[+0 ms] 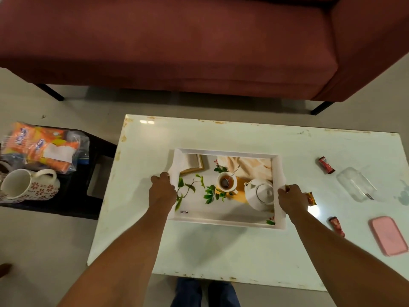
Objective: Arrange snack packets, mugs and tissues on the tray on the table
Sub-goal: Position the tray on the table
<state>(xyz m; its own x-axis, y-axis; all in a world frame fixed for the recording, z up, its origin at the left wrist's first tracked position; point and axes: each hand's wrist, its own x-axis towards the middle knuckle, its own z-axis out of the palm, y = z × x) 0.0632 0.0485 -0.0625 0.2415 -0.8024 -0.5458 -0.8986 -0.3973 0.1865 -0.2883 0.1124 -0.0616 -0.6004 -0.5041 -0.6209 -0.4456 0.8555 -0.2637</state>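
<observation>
A white tray point(225, 221) with a printed teapot picture lies flat in the middle of the white table point(221, 247); nothing stands on it. My left hand point(161, 191) grips its left handle and my right hand point(291, 199) grips its right handle. An orange snack packet point(311, 198) lies just right of my right hand. Two red snack packets lie further right, one at the back point(326, 165) and one at the front point(337, 226). On a black stool to the left sit a floral mug point(28, 185) and a bag of orange snack packets point(44, 147).
A clear plastic container point(356, 183) and a pink lid point(388, 238) lie at the table's right end. A maroon sofa point(177, 45) stands behind the table. The black stool point(73, 196) is close to the table's left edge. My legs show below the near edge.
</observation>
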